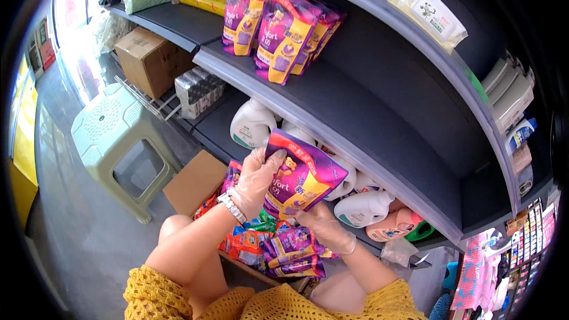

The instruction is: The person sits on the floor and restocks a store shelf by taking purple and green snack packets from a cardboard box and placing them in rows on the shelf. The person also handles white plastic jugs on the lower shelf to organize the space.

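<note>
Between my two gloved hands is a purple and yellow Comfort pouch (302, 178), its printed front turned up towards me. My left hand (257, 180), in a clear plastic glove, pinches its upper left side with the thumb on the front. The bottom edge is gripped by my right hand (329, 226), gloved too. Below the hands, an open cardboard box (195, 182) between my knees holds more Comfort pouches (293, 246) and orange and green packets (249, 240). A group of upright Comfort pouches (284, 38) stands on the dark shelf (355, 93) ahead.
White bottles (253, 124) and a pink bottle (393, 226) fill part of the lower shelf. At left are a pale green plastic stool (115, 129) and a closed carton (151, 62). The shelf's clear front strip (338, 146) runs just beyond my hands. A wipes pack (431, 13) lies higher up.
</note>
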`<state>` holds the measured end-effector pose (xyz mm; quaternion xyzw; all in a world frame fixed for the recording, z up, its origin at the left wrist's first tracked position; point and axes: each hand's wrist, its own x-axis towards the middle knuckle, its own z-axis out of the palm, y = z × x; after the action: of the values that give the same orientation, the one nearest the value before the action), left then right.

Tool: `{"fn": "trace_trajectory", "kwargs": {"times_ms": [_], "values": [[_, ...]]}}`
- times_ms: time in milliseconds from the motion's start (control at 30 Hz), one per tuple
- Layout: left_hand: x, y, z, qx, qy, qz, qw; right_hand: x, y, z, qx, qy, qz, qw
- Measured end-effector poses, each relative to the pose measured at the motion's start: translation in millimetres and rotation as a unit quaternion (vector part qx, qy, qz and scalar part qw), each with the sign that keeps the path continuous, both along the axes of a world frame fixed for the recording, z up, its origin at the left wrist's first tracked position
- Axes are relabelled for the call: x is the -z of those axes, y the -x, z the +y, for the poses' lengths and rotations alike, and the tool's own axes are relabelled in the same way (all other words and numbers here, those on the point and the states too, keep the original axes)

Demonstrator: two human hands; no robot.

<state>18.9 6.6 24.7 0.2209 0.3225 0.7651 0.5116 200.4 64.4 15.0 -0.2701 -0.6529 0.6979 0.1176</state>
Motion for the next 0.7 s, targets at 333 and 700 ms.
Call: {"fn": "trace_trajectory", "kwargs": {"times_ms": [333, 700], "values": [[-3.5, 16.8, 8.0, -0.231, -0.036, 0.171, 0.957, -54.4, 12.0, 34.4, 0.099, 0.027, 0.044, 0.994], [2.2, 12.3, 16.1, -0.144, 0.063, 0.142, 0.977, -108.0, 83.0, 217.2, 0.280, -0.115, 0.159, 0.940]]}}
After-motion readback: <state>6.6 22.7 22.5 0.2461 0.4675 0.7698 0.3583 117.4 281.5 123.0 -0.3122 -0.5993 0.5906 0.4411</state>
